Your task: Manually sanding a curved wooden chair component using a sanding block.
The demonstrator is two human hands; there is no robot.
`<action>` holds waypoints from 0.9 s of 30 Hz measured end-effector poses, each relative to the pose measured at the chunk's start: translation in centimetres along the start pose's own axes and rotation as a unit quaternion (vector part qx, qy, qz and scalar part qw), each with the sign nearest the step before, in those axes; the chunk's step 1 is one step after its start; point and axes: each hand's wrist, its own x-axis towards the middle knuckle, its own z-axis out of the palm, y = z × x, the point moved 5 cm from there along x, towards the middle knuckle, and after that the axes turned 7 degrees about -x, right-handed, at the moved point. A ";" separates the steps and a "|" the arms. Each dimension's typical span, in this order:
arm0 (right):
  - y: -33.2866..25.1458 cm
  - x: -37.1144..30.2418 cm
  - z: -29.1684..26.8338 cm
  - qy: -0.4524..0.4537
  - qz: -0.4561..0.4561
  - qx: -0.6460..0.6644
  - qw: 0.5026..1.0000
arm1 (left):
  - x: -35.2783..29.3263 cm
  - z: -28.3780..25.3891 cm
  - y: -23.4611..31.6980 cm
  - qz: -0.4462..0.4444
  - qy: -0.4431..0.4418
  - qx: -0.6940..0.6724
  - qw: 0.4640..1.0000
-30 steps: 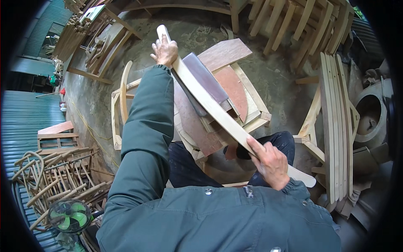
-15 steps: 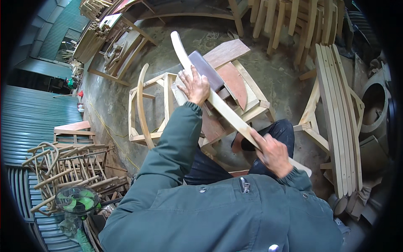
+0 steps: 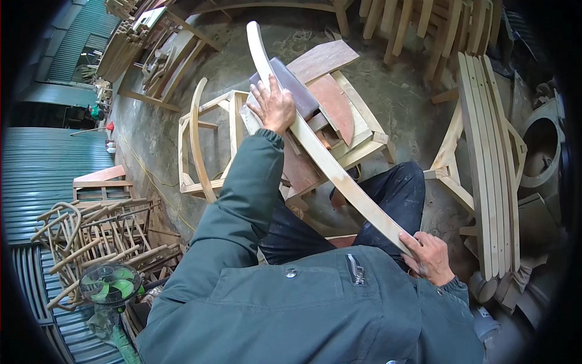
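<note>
A long, curved wooden slat (image 3: 339,176) runs diagonally from the upper middle down to the right, over my legs. My left hand (image 3: 274,107) lies across its upper part, fingers spread, pressing the slat along a smooth grey block-like surface (image 3: 296,91). That grey surface sits on a low wooden stand (image 3: 357,155) with reddish plywood pieces. Near the slat's lower end, my right hand (image 3: 429,258) is closed round the wood, thumb on top; the tip is hidden under it. Whether the slat touches the grey surface is hidden by my left hand.
Another curved slat (image 3: 197,133) leans on a wooden frame (image 3: 233,130) at the left. Straight slats (image 3: 488,170) rest on a support at the right, beside a round metal housing (image 3: 541,148). Chair frames (image 3: 91,236) and a green-bladed fan (image 3: 111,284) stand lower left.
My right hand has slid down and right to the slat's lower end. The slat's upper end now reaches farther up, and my left hand has shifted slightly up and left.
</note>
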 end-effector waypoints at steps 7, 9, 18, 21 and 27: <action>-1.2 5.5 1.1 0.087 -0.025 0.018 0.996 | 8.1 -0.5 -2.1 0.024 0.000 0.010 1.000; -1.8 7.5 1.8 0.105 -0.040 0.014 0.994 | 10.4 -0.6 -2.4 0.040 -0.003 -0.016 0.999; -3.5 15.9 2.4 0.156 -0.083 -0.031 0.984 | 20.4 -0.8 -5.9 0.083 0.021 -0.070 0.994; -4.0 18.6 2.5 0.152 -0.088 -0.038 0.984 | 23.4 -0.7 -7.2 0.093 0.026 -0.091 0.991; -5.0 23.8 3.0 0.166 -0.081 -0.032 0.982 | 29.3 -0.5 -9.6 0.145 0.031 -0.197 0.969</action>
